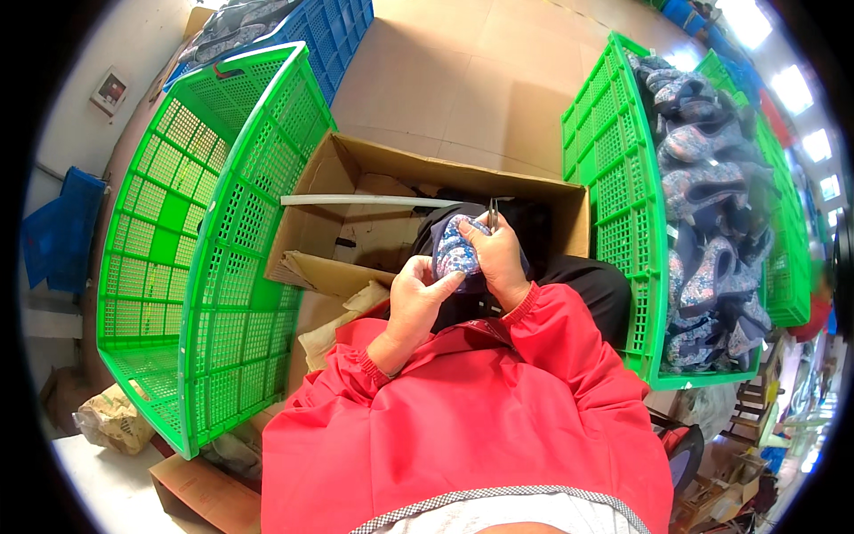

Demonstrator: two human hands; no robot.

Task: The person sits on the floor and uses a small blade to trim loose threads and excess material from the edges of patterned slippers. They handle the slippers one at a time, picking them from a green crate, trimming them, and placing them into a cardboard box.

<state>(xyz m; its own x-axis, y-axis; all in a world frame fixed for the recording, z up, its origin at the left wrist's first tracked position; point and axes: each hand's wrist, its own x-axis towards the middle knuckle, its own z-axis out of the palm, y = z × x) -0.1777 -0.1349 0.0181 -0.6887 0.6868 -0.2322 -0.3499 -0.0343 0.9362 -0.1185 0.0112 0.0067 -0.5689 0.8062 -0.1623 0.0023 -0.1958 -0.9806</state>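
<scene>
Over my lap I hold a floral blue, white and pink fabric shoe upper point(458, 252) with dark edging. My left hand point(416, 298) is closed on its near left edge, the thumb pressed on the patterned cloth. Closed on its right side, my right hand point(501, 262) rests its thumb on top of the cloth. Small dark metal snips point(494, 214) stick out from the fingers of that hand, blades pointing away from me. The part of the upper beneath my fingers is hidden.
An open cardboard box point(418, 160) stands before me, with a white strip point(369, 201) across it. On the left is a green plastic crate point(245, 231); behind it, a blue crate point(334, 40). Another green crate point(614, 169), on the right, holds many floral uppers point(707, 191).
</scene>
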